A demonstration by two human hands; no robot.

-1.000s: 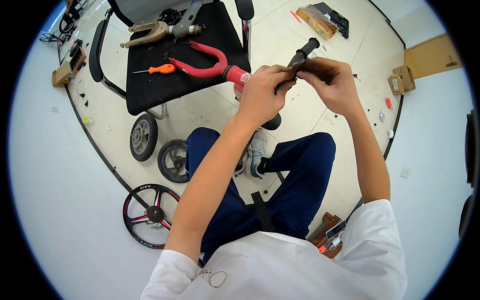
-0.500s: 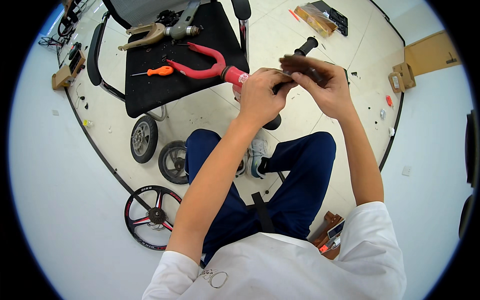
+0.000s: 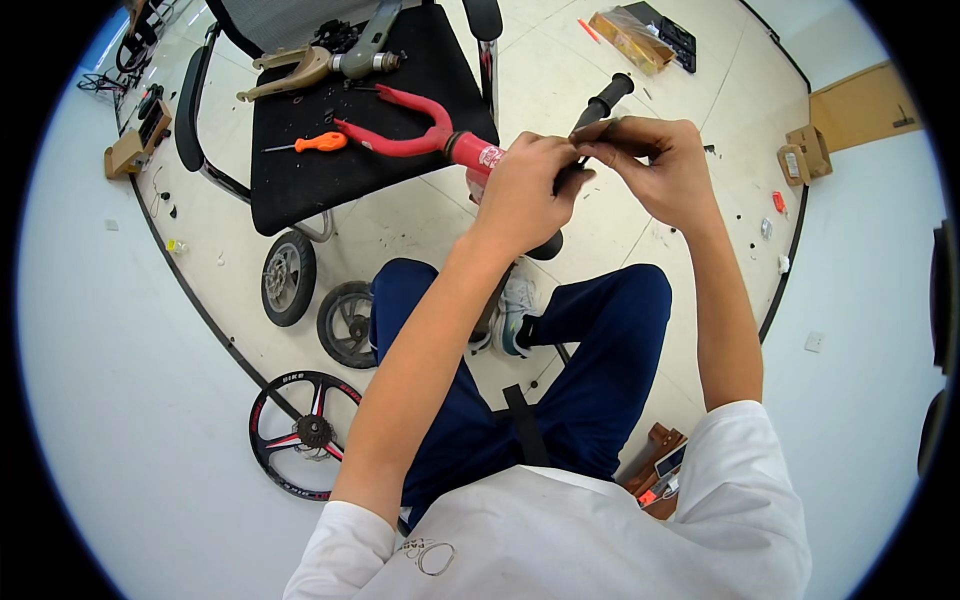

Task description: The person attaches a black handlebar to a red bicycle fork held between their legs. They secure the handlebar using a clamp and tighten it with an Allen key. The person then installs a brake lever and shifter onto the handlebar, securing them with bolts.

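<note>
Right hand [image 3: 655,175] fingers have curled inward to the left hand [image 3: 525,195], right of the office chair [image 3: 290,190]; both pinch closely, on what I cannot tell. Red bicycle fork [image 3: 430,138] extends over the chair's seat; black handlebar grip [image 3: 610,93] juts farther right of it.

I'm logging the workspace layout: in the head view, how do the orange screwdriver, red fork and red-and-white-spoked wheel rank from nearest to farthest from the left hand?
From the left hand:
1. Red fork: immediately to its left.
2. Orange screwdriver: farther left, on the chair seat.
3. Red-and-white-spoked wheel: lower left.
</note>
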